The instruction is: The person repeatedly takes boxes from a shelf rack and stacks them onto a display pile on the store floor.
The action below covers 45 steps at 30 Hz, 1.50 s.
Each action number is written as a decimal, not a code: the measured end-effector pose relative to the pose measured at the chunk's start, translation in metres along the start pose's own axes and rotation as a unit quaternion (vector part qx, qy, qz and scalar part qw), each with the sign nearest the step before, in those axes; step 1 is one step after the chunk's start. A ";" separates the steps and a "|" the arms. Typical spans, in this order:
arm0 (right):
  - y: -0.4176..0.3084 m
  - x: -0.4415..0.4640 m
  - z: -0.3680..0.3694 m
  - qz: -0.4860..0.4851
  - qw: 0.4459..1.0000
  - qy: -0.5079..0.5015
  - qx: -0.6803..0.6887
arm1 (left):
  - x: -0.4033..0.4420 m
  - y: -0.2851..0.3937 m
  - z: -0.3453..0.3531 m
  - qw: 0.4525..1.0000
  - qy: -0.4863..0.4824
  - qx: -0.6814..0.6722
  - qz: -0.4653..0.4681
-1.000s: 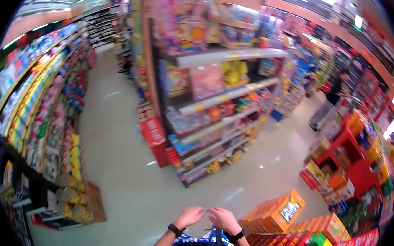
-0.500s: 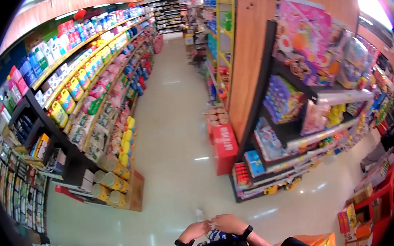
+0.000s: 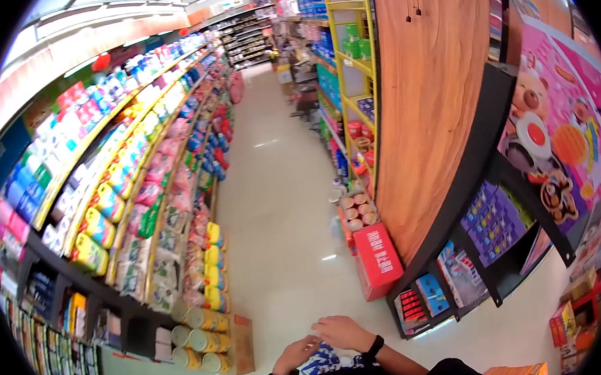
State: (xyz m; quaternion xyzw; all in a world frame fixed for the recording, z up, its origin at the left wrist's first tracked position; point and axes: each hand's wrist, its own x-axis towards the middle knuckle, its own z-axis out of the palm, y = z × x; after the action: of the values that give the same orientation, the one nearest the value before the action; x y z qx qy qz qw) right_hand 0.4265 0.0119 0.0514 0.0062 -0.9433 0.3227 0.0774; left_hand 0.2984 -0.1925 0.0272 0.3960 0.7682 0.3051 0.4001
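Note:
My left hand (image 3: 297,355) and my right hand (image 3: 343,333) are close together in front of my body, low in the head view. Both have curled fingers, and their fingertips nearly meet. Just below them shows a blue-and-white patterned thing (image 3: 320,362), soft-looking and partly covered by my hands and dark clothing. Whatever the fingers grip is too small or hidden to name. Each wrist carries a black band.
A shop aisle floor (image 3: 274,210) runs ahead. Shelves of bottles and packs (image 3: 110,201) line the left, with yellow-sided cans (image 3: 207,340) at their end. On the right stand a red carton (image 3: 377,260), a wooden end panel (image 3: 431,109) and a toy rack (image 3: 491,223).
The view has moved forward and turned, bringing the shelf ends, red carton and toy rack nearer. My hands stay together, and more of the blue-and-white thing shows beneath them.

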 end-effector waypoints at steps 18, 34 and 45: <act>0.205 0.198 -0.153 0.273 0.943 0.180 -0.061 | 0.376 0.021 -0.239 0.952 -0.032 0.208 0.224; 0.412 0.417 -0.245 0.280 0.923 0.247 -0.090 | 0.634 0.114 -0.398 0.933 -0.117 0.197 0.276; 0.452 0.492 -0.427 0.285 0.819 0.460 -0.189 | 0.832 0.303 -0.467 0.824 -0.229 0.189 0.483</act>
State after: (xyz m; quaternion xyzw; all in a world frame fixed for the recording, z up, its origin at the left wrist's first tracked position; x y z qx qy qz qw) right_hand -0.0271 0.6486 0.1834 -0.4265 -0.8002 0.1110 0.4069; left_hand -0.2961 0.5974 0.1855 0.8426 0.4076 0.2089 0.2832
